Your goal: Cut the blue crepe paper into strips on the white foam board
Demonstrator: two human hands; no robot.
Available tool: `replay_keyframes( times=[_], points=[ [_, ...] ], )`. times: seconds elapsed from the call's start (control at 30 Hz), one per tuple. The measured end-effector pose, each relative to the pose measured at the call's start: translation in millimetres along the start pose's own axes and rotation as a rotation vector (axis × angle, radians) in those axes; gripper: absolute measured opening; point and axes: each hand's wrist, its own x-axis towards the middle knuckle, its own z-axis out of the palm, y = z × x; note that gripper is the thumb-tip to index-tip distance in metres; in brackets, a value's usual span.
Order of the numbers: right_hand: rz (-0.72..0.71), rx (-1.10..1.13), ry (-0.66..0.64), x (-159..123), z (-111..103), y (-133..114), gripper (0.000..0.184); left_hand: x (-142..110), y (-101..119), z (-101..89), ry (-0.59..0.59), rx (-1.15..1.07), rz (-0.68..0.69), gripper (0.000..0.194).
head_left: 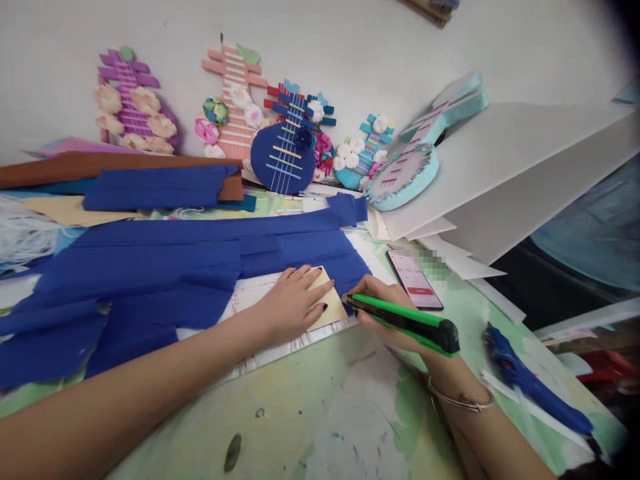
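Note:
My left hand [295, 300] lies flat with fingers spread, pressing a pale yellow piece of card [327, 308] down. Under the card's far edge is dark blue sheet material [325, 250], possibly crepe paper, spread wide to the left. Beneath both lies a white marked board [257, 287]. Wrapped in my right hand [383, 300] is a green and black utility knife [405, 320]. Its front end is at the card's right edge, over a bit of blue sheet. Whether the blade touches the sheet I cannot tell.
A phone [416, 280] with a running timer lies beyond my right hand. A blue glue gun [537, 380] rests at the right. Decorated lute-shaped crafts, one dark blue [283, 157], lean on the wall. White boards [500, 160] slant at the right; white strings [25, 230] pile at the left.

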Motion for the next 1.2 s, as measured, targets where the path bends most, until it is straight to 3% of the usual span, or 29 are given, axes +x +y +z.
replay_keyframes(
  times=[1.2],
  points=[
    [0.014, -0.012, -0.015, -0.2, -2.4, -7.3, 0.018, -0.3, 0.5, -3.3, -0.018, -0.013, -0.01, 0.047]
  ],
)
